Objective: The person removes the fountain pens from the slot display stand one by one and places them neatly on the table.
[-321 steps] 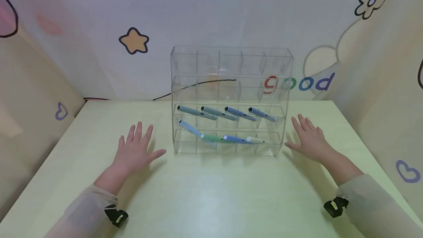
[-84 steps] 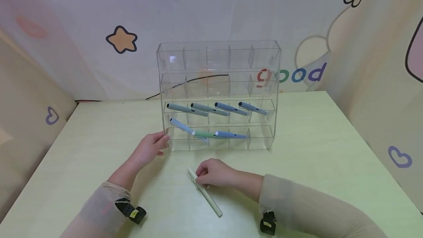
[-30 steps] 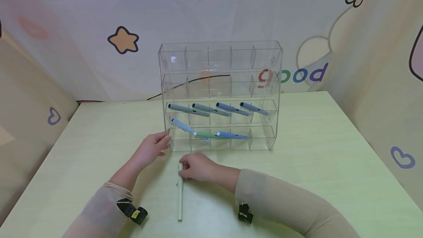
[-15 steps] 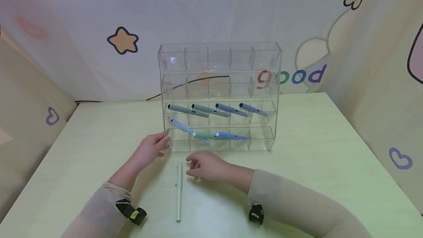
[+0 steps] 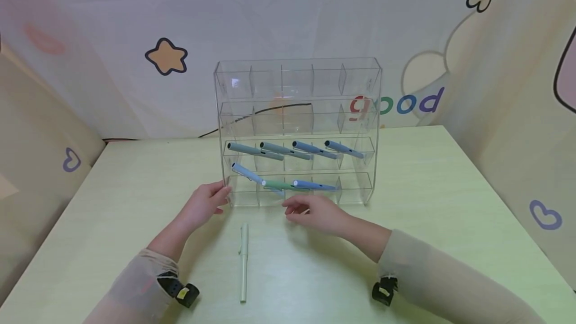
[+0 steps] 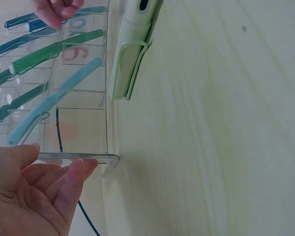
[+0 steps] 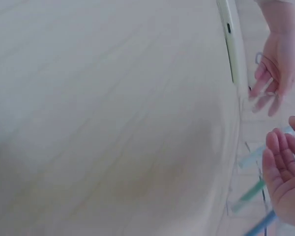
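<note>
Nearside, between left hand [image 5: 204, 201] gripping rack [image 5: 297, 121] and right hand [image 5: 316, 213], half-curled, empty: pale pen [image 5: 244, 264].

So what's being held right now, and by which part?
The left hand grips the clear rack by its left side, near the bottom. The right hand holds nothing; the pale green pen lies untouched.

The pale pen [image 5: 243, 264] has left the bottom row of the rack [image 5: 267, 83] and lies on the desk [image 5: 418, 179], turned from a slant to point toward the rack. The right hand [image 5: 315, 211] has let go of it and moved right, near the rack. The left hand [image 5: 208, 200], first spread over the desk, now grips the rack's left side
</note>
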Motion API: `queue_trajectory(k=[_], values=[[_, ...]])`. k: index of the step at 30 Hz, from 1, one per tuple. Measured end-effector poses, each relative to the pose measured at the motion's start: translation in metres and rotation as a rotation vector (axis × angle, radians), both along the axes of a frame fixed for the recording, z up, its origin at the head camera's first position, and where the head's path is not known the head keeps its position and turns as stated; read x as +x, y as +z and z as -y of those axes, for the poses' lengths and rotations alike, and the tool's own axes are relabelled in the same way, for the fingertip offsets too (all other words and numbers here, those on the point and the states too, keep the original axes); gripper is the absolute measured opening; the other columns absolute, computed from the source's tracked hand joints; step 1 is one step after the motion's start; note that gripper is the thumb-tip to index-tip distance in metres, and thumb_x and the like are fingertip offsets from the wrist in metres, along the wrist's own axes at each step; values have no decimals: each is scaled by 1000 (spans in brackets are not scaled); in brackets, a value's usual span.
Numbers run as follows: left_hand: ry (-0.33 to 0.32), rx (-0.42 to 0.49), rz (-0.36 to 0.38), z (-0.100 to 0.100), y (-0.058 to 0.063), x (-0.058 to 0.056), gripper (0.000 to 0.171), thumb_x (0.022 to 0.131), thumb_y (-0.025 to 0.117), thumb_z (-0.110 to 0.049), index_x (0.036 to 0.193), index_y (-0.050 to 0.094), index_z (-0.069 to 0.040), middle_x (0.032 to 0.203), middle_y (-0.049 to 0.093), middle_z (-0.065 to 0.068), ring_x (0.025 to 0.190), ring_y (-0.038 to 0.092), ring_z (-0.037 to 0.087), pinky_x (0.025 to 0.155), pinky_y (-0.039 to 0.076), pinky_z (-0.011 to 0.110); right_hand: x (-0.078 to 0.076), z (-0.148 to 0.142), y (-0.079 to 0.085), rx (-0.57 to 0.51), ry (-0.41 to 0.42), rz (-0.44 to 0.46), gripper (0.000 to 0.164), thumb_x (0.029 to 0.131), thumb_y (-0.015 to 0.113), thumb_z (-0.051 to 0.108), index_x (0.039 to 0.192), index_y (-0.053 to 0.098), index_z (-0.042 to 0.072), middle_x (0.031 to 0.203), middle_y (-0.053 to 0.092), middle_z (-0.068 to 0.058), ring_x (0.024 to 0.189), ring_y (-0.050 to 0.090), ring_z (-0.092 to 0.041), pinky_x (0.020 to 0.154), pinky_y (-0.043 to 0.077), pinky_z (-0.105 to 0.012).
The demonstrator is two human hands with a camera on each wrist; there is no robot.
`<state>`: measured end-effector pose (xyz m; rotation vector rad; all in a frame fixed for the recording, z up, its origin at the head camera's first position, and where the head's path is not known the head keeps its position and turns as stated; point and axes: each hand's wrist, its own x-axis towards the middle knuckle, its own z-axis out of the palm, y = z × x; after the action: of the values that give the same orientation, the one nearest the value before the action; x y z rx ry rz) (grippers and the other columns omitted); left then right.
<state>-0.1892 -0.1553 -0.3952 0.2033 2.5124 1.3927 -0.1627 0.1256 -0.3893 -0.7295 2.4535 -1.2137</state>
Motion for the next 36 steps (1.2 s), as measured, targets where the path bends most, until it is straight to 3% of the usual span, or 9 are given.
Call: queue_trajectory(k=[4, 10, 15, 21, 36], values=[[0, 2, 8, 0, 0, 1, 43, 100, 42, -20, 131, 45, 10, 123, 53, 29, 110, 54, 40, 78, 54, 41, 2, -15, 9, -68, -42, -35, 26, 89, 63, 11, 112, 64, 0, 97, 67, -4, 90, 61, -16, 79, 52, -26], [-2, 8, 9, 0, 1, 2, 44, 101, 42, -20, 131, 44, 11, 124, 52, 30, 111, 53, 41, 78, 54, 41, 1, -32, 16, -140, -180, -105, 19, 88, 64, 10, 106, 67, 5, 97, 67, -4, 87, 61, -15, 75, 52, -24], [4, 11, 14, 0, 1, 2, 42, 101, 41, -19, 130, 45, 11, 125, 51, 30, 112, 53, 41, 79, 54, 41, -6, -41, 15, -171, -242, -260, 20, 86, 65, 6, 106, 66, 4, 101, 67, -5, 90, 61, -17, 79, 53, -33], [12, 14, 25, -1, 2, 2, 42, 100, 42, -20, 129, 46, 11, 125, 52, 29, 112, 53, 40, 79, 54, 41, -14, -45, 11, -113, -219, -399, 22, 86, 67, 8, 108, 66, 5, 107, 65, -6, 99, 60, -19, 87, 50, -40], [8, 14, 44, -1, 3, 2, 44, 100, 42, -19, 131, 44, 12, 128, 50, 30, 114, 52, 40, 81, 53, 41, -25, -41, 2, -52, -133, -429, 24, 84, 68, 5, 108, 68, 6, 106, 65, -3, 100, 60, -18, 89, 49, -36]])
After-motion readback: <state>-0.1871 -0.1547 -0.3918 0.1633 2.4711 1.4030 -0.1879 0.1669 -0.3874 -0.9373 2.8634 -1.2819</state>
